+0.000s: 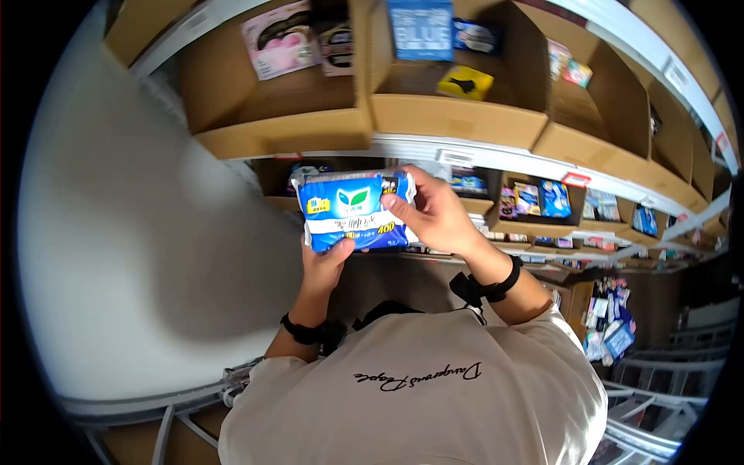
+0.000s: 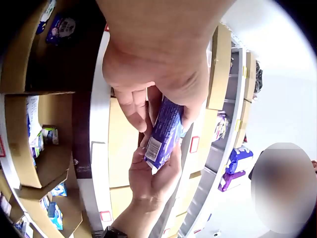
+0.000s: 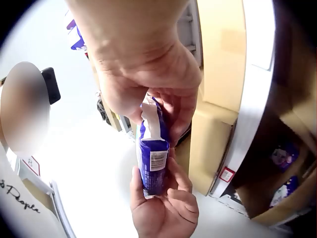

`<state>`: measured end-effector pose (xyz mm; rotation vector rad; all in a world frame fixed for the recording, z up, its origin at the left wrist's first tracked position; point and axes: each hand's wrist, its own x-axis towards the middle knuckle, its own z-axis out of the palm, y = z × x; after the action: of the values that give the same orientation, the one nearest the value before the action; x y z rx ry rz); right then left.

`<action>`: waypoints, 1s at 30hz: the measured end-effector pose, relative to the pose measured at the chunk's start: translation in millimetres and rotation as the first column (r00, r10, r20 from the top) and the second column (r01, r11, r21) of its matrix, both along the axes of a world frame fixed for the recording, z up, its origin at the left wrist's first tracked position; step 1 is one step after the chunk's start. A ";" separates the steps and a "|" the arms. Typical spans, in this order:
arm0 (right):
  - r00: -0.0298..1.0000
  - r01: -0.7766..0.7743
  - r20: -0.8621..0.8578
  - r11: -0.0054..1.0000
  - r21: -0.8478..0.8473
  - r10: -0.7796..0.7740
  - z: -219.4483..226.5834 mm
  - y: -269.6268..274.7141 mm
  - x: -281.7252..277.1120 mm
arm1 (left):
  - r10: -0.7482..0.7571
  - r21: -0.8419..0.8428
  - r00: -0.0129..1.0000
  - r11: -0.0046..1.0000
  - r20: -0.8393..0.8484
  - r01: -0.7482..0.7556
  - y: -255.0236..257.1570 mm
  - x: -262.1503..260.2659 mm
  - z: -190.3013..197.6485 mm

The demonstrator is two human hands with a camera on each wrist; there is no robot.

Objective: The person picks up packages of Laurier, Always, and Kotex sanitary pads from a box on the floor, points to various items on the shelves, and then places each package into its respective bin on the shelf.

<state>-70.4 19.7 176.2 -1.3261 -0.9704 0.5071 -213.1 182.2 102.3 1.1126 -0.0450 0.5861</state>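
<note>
A blue and white pack of sanitary pads, marked 400, is held up in front of the chest with its printed face toward the head camera. My left hand grips its lower edge, thumb on the front. At the right end my right hand pinches it, thumb on the front and fingers behind. In the left wrist view the narrow barcode side of the pack shows between both hands. From the right wrist, a white strip and another barcode appear on the pack's edge.
Shelves with cardboard bins stand ahead, holding a pink pack, a blue pack and a yellow box. Lower bins hold more packs. A pale wall is at left, and a heap of packages lies at right.
</note>
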 end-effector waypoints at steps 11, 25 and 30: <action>1.000 0.022 0.008 0.975 0.221 -0.024 32.1 93.8 -8.6 | 0.324 -0.077 0.927 0.946 0.186 -0.315 34.1 -10.3 47.7; 0.998 -0.039 0.053 0.999 0.038 0.037 65.7 124.6 2.9 | 0.398 -0.152 0.893 0.915 0.210 -0.373 71.3 -21.3 34.1; 0.928 -0.031 0.369 0.997 -0.070 0.054 89.9 153.2 19.2 | 0.483 -0.275 0.869 0.855 0.110 -0.440 83.1 -28.9 42.3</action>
<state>-51.2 172.8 266.1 -1.4924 -1.3051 0.3256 -242.1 265.2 144.6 0.8283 0.1458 1.0966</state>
